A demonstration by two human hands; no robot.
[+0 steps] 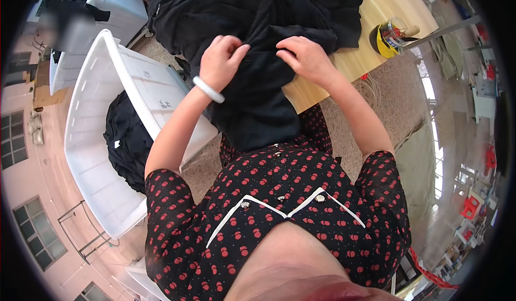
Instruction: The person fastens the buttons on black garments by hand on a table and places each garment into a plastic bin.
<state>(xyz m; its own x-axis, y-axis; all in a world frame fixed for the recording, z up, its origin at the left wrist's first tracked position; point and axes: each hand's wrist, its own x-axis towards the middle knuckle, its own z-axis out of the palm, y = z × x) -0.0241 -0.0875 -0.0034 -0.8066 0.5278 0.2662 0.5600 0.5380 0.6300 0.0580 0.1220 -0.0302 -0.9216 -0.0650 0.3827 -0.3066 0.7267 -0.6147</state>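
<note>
1. Head view, hands: left hand point(219, 60) just before 12 o'clock, over the black cloth point(263, 94); its thumb and fingers curled toward each other, little gap; cannot tell if cloth is pinched; white bracelet point(208, 89) on that wrist; right hand point(307, 59) near 1 o'clock, fingers partly bent, narrow gap between thumb and forefinger, tips pointing at the left hand; no clear hold on anything, contact with cloth cannot be told.
2. Head view, cloth: black cloth runs from 12 o'clock down to the person's front; bunched and creased at the top, smoother between and below the hands; partly on the wooden table point(400, 8).
3. Head view, surroundings: table shows toward 1 and 2 o'clock; yellow-and-black container point(385, 40) at 2 o'clock by its edge, items inside; white bin point(86, 156) tilted at 9 o'clock, dark fabric pile point(128, 140) inside; more pale bins point(126, 19) around 10 to 11 o'clock.
</note>
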